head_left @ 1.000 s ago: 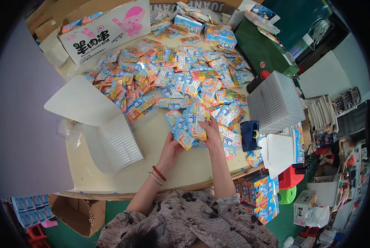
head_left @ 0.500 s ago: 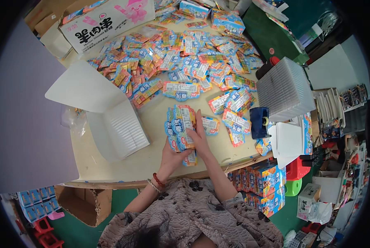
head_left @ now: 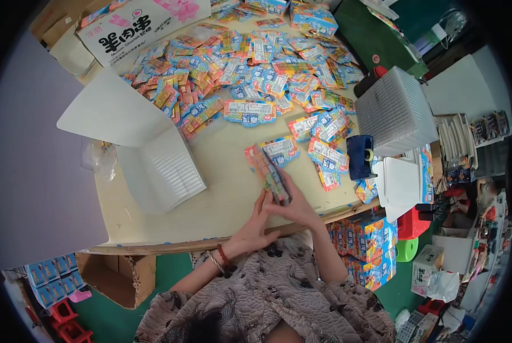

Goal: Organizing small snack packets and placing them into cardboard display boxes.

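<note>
Over the last second the stack of packets (head_left: 273,174) has come off the loose spread and back toward the near edge of the table (head_left: 221,200); I read this as gathering done and squaring-up in hand. The stack now stands on edge, held upright between both hands. Right hand (head_left: 295,207) is clenched around its near end, fingers wrapped over the top. Left hand (head_left: 256,226) presses flat against the stack's left side, bracelets at the wrist. 1 packet (head_left: 279,150) lies flat just beyond the stack. The main heap of packets (head_left: 250,57) sits well apart, at the far side. An open white box (head_left: 161,168) lies to the left.
</note>
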A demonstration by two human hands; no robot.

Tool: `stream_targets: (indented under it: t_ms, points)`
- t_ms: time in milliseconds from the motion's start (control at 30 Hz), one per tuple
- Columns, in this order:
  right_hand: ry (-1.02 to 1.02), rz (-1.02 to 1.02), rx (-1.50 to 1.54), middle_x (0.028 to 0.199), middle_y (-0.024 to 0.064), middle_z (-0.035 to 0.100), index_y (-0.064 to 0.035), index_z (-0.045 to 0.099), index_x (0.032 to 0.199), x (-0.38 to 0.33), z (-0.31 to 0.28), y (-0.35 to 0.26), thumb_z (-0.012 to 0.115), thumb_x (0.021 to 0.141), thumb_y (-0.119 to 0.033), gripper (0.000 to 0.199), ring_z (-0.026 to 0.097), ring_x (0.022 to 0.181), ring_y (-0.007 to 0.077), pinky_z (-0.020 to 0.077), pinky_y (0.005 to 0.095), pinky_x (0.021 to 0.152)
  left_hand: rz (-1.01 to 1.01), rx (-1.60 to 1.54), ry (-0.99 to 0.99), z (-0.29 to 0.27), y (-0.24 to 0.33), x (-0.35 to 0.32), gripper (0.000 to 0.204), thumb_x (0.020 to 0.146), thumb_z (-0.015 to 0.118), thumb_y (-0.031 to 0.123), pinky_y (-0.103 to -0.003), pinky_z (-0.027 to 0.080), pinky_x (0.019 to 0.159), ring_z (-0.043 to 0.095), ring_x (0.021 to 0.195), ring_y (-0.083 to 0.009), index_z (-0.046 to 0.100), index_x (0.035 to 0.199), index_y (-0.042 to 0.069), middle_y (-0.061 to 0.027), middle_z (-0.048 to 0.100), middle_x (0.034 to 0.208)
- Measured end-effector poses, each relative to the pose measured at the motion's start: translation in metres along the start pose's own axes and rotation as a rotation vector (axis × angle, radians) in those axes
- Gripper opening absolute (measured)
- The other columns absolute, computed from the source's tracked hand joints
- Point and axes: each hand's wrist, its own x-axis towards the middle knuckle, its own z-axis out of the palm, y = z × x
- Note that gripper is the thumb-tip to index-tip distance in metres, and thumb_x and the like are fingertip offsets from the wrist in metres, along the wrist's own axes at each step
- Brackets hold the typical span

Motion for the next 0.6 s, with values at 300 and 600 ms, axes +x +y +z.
stream_targets:
  t_ms: [300, 600]
  points:
    - [-0.065, -0.054, -0.242, 0.119, 0.0095, 0.059, -0.0054, 0.053, 0.128, 0.009, -0.042, 0.003, 0.074, 0.076, -0.009, 0.056, 0.056, 0.111, 0.0212, 0.0478, 0.0322, 0.09, 0.043, 0.471, 0.651, -0.032, -0.042, 0.037, 0.109, 0.066, 0.086, 0.015, -0.031, 0.05, 0.085, 0.055, 0.1, -0.0204, 0.016, 0.149, 0.011, -0.0151, 0.042, 0.135]
    - [0.025, -0.06, -0.275, 0.12, 0.0049, 0.059, -0.0114, 0.059, 0.124, -0.009, -0.045, 0.003, 0.077, 0.072, -0.003, 0.056, 0.055, 0.112, 0.0202, 0.0509, 0.0311, 0.085, -0.14, -0.288, -0.058, -0.037, -0.044, 0.028, 0.106, 0.072, 0.078, 0.0, -0.033, 0.051, 0.091, 0.056, 0.113, -0.0265, 0.009, 0.151, 0.014, -0.0159, 0.054, 0.123]
